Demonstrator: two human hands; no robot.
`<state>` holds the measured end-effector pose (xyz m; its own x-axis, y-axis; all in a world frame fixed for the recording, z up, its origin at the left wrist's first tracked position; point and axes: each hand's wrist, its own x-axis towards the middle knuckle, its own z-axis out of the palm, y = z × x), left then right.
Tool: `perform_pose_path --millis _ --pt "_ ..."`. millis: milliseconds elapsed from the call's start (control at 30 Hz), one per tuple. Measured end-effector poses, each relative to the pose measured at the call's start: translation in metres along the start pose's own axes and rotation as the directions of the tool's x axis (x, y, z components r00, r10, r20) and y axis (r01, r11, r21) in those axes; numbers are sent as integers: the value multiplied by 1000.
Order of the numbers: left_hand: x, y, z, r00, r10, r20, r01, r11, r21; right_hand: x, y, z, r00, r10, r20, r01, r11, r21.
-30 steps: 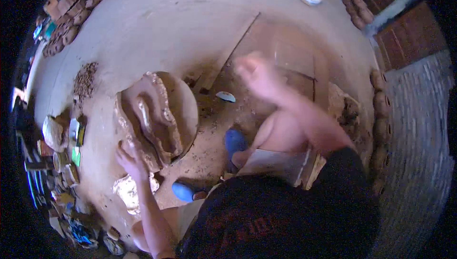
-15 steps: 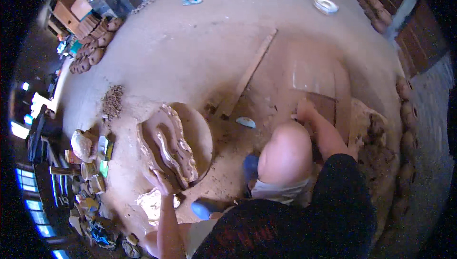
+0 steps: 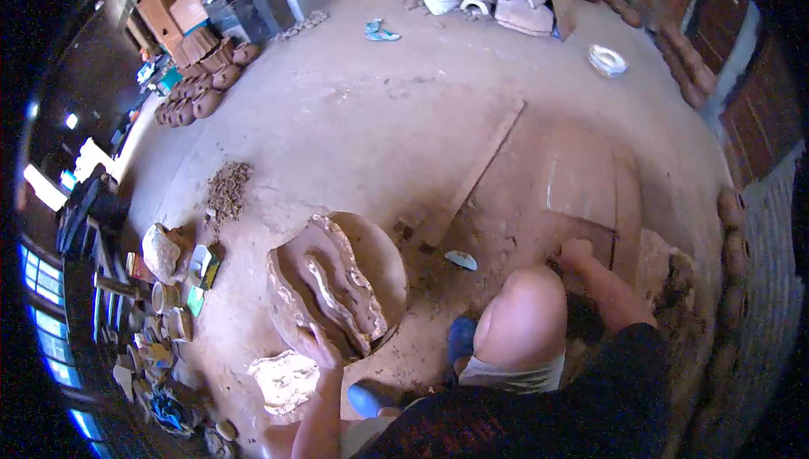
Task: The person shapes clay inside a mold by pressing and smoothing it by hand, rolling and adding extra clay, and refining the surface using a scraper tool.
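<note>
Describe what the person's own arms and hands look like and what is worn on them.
Both forearms are bare, with no gloves, and no watch or rings can be made out. The left hand and the right hand are uncovered. A dark sleeve of a black top covers the right upper arm down to about the elbow. The left arm shows no sleeve where it enters at the lower edge.

Left hand (image 3: 318, 346) rests on clay slab (image 3: 324, 282); right hand (image 3: 578, 252) touches the wooden board (image 3: 581, 181).

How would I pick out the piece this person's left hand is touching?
Find the round turntable on the earthen floor, left of the bare knee. The lumpy brown clay slab lies across it, the left hand at its near edge. Unlike the pale lump beside it, it glistens wet.
</note>
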<state>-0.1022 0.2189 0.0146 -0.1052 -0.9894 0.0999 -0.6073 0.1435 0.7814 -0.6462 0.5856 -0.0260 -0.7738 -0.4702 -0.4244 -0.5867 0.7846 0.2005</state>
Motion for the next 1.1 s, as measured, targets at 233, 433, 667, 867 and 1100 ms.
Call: perform_pose_path --millis 233,433,667,867,1100 --pt "11 -67 17 994 -89 -66 84 993 -82 -40 -25 0 979 43 -202 -13 989 146" --pt "12 -56 19 995 -29 -92 27 999 -26 -40 -27 -8 978 -21 -207 94 933 347" --pt "9 -54 34 997 -21 -77 18 999 -34 0 -45 20 979 -65 -195 150 875 461" --pt "11 -59 21 994 -16 -106 17 1000 7 -24 -43 -48 892 239 -383 176 599 781" --pt "8 -56 35 997 -17 -82 17 1000 -2 -17 4 57 941 57 -333 24 972 234"
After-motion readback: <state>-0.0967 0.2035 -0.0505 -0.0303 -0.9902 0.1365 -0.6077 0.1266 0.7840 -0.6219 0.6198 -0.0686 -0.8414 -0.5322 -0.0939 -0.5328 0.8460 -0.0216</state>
